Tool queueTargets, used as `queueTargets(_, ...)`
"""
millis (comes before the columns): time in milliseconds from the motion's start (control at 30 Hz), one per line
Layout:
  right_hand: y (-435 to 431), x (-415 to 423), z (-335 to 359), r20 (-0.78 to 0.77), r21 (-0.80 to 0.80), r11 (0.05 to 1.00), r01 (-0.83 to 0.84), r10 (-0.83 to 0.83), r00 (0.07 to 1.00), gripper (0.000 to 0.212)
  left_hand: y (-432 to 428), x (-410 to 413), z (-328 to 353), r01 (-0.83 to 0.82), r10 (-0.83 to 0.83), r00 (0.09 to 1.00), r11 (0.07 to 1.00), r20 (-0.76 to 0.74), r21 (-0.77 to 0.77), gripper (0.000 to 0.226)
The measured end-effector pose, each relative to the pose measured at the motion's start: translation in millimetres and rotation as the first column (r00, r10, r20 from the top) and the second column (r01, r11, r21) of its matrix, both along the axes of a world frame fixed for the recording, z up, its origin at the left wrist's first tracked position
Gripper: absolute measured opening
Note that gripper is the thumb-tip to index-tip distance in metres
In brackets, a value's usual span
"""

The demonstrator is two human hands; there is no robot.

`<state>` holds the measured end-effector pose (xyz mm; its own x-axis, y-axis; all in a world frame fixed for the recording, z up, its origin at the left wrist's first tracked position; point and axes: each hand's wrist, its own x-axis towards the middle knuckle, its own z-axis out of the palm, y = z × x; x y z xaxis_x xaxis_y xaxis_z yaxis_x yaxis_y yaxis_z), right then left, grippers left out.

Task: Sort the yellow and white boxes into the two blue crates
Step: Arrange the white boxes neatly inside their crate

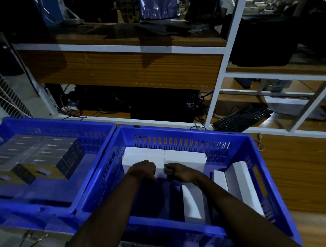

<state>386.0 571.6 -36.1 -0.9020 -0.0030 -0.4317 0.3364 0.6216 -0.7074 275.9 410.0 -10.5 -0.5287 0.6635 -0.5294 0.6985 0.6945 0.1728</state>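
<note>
Two blue crates stand side by side. The left crate (94, 131) holds a packed block of yellow boxes (36, 159) with dark sides. The right crate (187, 133) holds white boxes (185, 157) stacked against its far wall, one white box (193, 203) on its floor and more white boxes (242, 181) leaning at its right side. Both my hands reach into the right crate. My left hand (144, 169) and my right hand (178, 173) curl round the near edge of the stacked white boxes, close together.
A wooden shelf unit with white frame (123, 47) stands behind the crates, cables and dark equipment under it. A black keyboard (242, 118) lies on the wooden floor at right. A white wire fan guard (2, 97) is at far left.
</note>
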Motion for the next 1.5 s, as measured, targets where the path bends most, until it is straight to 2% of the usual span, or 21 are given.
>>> queueTargets(100, -9, 7, 18, 0.000, 0.078, 0.997, 0.020, -0.020, 1.000, 0.047, 2, 4, 2, -0.010, 0.010, 1.000, 1.000, 0.012, 0.019, 0.041)
queueTargets(133, -10, 8, 23, 0.004, 0.113, 0.993, 0.014, -0.015, 1.000, 0.048, 2, 6, 2, -0.012, 0.011, 1.000, 0.999, 0.015, 0.039, 0.039)
queueTargets(233, -9, 7, 30, -0.031, 0.257, 0.966, -0.017, 0.025, 0.999, 0.034, 5, 12, 4, 0.017, -0.017, 1.000, 0.994, 0.006, 0.111, 0.040)
queueTargets(467, -7, 19, 43, -0.089, 0.387, 0.921, 0.043, -0.009, 0.996, 0.033, 15, 21, 6, 0.072, -0.066, 0.997, 0.976, -0.034, 0.206, 0.037)
queueTargets(533, -4, 25, 53, -0.111, 0.414, 0.909, 0.055, -0.009, 0.994, 0.033, 20, 27, 6, 0.110, -0.081, 0.990, 0.957, -0.117, 0.268, 0.031)
queueTargets(633, 2, 38, 76, -0.259, 0.391, 0.904, 0.173, -0.073, 0.963, 0.033, 24, 36, 10, 0.140, -0.056, 0.971, 0.921, -0.231, 0.365, 0.033)
queueTargets(733, 14, 66, 103, -0.411, 0.335, 0.870, 0.363, -0.211, 0.887, 0.032, 26, 44, 18, 0.126, -0.054, 0.984, 0.879, -0.168, 0.460, 0.032)
queueTargets(833, 36, 116, 118, -0.562, 0.289, 0.786, 0.546, -0.323, 0.762, 0.030, 28, 51, 23, 0.100, -0.059, 0.994, 0.832, -0.092, 0.545, 0.025)
queueTargets(900, 57, 153, 126, -0.610, 0.270, 0.695, 0.667, -0.413, 0.676, 0.021, 31, 54, 30, 0.045, -0.062, 0.998, 0.828, 0.010, 0.559, 0.028)
queueTargets(1000, 84, 199, 130, -0.639, 0.283, 0.511, 0.812, -0.531, 0.556, 0.007, 44, 59, 44, 0.040, -0.088, 0.994, 0.842, 0.064, 0.539, 0.019)
queueTargets(1067, 90, 214, 120, -0.600, 0.345, 0.434, 0.832, -0.579, 0.551, 0.009, 62, 67, 53, 0.026, -0.085, 0.993, 0.834, 0.082, 0.552, 0.015)
queueTargets(1133, 88, 217, 103, -0.524, 0.372, 0.410, 0.833, -0.648, 0.553, 0.023, 85, 81, 61, 0.012, -0.086, 0.991, 0.826, 0.105, 0.564, 0.017)
queueTargets(1233, 86, 216, 94, -0.503, 0.345, 0.363, 0.865, -0.707, 0.497, 0.037, 128, 106, 62, -0.059, -0.077, 0.975, 0.817, 0.210, 0.573, 0.033)
queueTargets(1367, 84, 216, 102, -0.446, 0.391, 0.354, 0.850, -0.735, 0.511, 0.032, 170, 138, 45, -0.167, -0.081, 0.914, 0.818, 0.398, 0.550, 0.063)
queueTargets(1500, 79, 214, 105, -0.445, 0.400, 0.344, 0.849, -0.737, 0.508, 0.029, 192, 164, 30, -0.199, -0.057, 0.883, 0.853, 0.466, 0.482, 0.064)
